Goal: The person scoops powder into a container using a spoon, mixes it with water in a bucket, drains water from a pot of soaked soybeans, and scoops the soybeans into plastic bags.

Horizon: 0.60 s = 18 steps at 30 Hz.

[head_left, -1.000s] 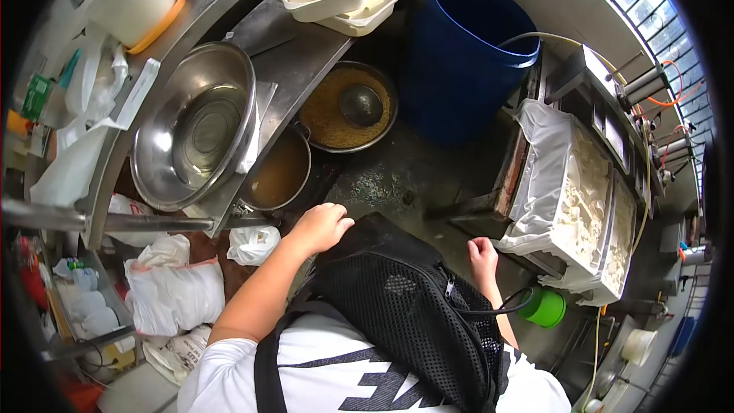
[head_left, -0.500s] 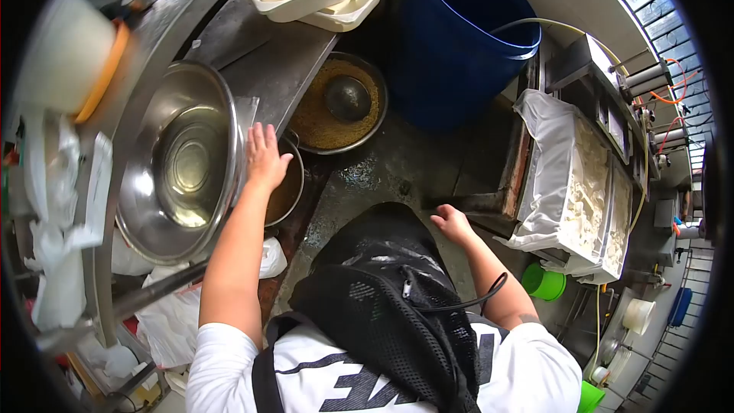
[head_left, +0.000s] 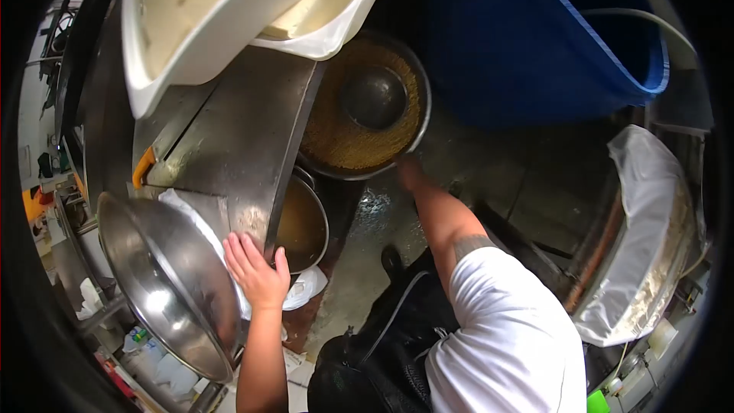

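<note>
Right hand [head_left: 409, 171] at near rim of wide basin [head_left: 425, 118], grip cannot be told; left hand [head_left: 260, 279] spread at table [head_left: 241, 138] edge, left of basin.

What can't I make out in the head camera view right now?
Head view:
Right hand: its fingers are dark and blurred at the round grey metal basin, so grip is unclear.
Tall blue plastic barrel: its near wall hides its contents.
Smaller round metal pot: left part hidden by the grey metal tabletop.
Upper white plastic tray: cut off by the picture's top edge.
</note>
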Motion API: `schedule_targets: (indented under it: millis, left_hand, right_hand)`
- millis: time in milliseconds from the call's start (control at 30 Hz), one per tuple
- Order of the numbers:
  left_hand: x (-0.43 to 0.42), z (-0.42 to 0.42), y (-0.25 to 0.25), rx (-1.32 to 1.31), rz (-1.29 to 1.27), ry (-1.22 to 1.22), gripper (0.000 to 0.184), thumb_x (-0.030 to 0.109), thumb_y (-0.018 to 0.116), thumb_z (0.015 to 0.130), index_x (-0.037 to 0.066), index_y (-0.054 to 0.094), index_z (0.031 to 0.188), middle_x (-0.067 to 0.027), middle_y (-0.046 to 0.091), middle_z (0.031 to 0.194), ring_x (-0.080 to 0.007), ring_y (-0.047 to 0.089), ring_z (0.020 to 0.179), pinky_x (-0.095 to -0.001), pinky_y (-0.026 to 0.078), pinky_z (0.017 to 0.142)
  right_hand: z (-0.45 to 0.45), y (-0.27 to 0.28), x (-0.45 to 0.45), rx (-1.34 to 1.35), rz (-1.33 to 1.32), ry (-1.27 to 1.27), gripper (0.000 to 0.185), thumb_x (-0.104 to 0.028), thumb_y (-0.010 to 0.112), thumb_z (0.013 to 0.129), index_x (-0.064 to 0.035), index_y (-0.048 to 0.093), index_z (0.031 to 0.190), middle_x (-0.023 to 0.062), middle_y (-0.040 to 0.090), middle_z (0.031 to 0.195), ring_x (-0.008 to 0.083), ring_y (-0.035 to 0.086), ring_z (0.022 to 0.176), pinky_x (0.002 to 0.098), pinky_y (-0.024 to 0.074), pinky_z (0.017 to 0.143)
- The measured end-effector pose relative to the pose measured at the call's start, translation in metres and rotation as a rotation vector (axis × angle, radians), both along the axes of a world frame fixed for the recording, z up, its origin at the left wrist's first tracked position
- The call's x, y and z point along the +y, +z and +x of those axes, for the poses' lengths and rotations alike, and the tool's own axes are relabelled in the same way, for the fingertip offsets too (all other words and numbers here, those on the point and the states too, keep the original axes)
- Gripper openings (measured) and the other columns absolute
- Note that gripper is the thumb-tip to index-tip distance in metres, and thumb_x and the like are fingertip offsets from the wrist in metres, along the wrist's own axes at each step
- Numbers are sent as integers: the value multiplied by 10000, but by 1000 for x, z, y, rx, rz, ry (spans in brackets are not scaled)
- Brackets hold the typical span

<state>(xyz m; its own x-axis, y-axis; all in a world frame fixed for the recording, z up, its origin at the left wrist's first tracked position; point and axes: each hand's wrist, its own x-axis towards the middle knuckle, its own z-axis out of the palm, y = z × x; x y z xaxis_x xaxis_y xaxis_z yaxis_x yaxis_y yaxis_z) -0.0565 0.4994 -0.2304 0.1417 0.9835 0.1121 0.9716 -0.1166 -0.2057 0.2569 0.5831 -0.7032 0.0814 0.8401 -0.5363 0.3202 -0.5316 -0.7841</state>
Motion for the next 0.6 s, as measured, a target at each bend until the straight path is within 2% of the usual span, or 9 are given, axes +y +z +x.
schedule_targets:
  millis: [33, 67, 167, 200, 267, 367, 433, 533, 600]
  left_hand:
    - [2, 1, -2, 21, -22, -3, 850, 351, 732, 910, -39, 331, 1550, -295, 359, 1589, -505, 331, 1476, -617, 282, 1207]
    - [3, 1, -3, 26, -18, -10, 842, 345, 727, 917, -50, 329, 1545, -308, 364, 1582, -517, 345, 1464, -624, 293, 1200]
    - [5, -4, -12, 45, -19, -27, 823, 342, 706, 934, -68, 325, 1537, -331, 367, 1568, -537, 362, 1446, -643, 309, 1185]
    - [5, -5, -14, 51, -12, -39, 811, 344, 690, 946, -75, 323, 1535, -342, 366, 1562, -547, 365, 1440, -657, 315, 1177]
    - [7, -6, -15, 76, -35, -46, 815, 341, 673, 958, -81, 295, 1544, -350, 353, 1566, -549, 370, 1438, -654, 318, 1178]
    - [6, -6, -16, 89, -57, -48, 816, 319, 656, 971, -86, 258, 1557, -370, 336, 1565, -558, 370, 1435, -655, 327, 1173]
    - [6, -6, -16, 93, -63, -52, 811, 313, 654, 973, -87, 258, 1557, -372, 337, 1563, -558, 370, 1435, -655, 327, 1174]
    - [8, -4, -14, 79, -42, -58, 791, 297, 653, 973, -89, 272, 1550, -370, 343, 1560, -558, 373, 1432, -655, 328, 1174]
    - [9, -3, -13, 73, -33, -64, 774, 290, 654, 972, -86, 291, 1543, -362, 351, 1558, -554, 374, 1432, -654, 326, 1174]
  right_hand:
    - [-20, -41, 19, -76, 161, -2, 488, -186, 656, 907, 4, 592, 1352, 276, 642, 1274, 441, 629, 1155, 560, 490, 997]
    - [-33, -43, 36, -129, 75, 86, 472, -187, 639, 919, 4, 594, 1348, 279, 639, 1278, 447, 617, 1172, 556, 475, 1021]
    - [-57, -13, 81, -502, 169, 537, 411, -192, 601, 957, 0, 610, 1321, 270, 650, 1250, 437, 627, 1156, 532, 487, 1011]
    - [-74, -14, 89, -470, 175, 218, 374, -203, 588, 972, -18, 622, 1294, 263, 659, 1222, 426, 639, 1127, 526, 489, 993]
    - [-91, -27, 103, -423, 163, -93, 339, -215, 574, 987, -35, 635, 1268, 256, 668, 1194, 414, 652, 1098, 520, 492, 976]
    - [-92, -51, 132, -452, 60, 42, 340, -224, 597, 994, -77, 607, 1300, 201, 680, 1112, 353, 673, 1042, 475, 535, 884]
    - [-84, -48, 137, -206, -71, -91, 351, -246, 613, 995, -87, 607, 1307, 181, 682, 1103, 340, 676, 1034, 457, 545, 872]
    - [-71, -22, 143, 564, -369, -727, 368, -279, 637, 996, -101, 607, 1318, 152, 684, 1089, 321, 680, 1023, 432, 559, 853]
    - [-64, -3, 136, 799, -466, -966, 381, -300, 653, 997, -111, 606, 1325, 132, 686, 1080, 308, 684, 1015, 414, 569, 840]
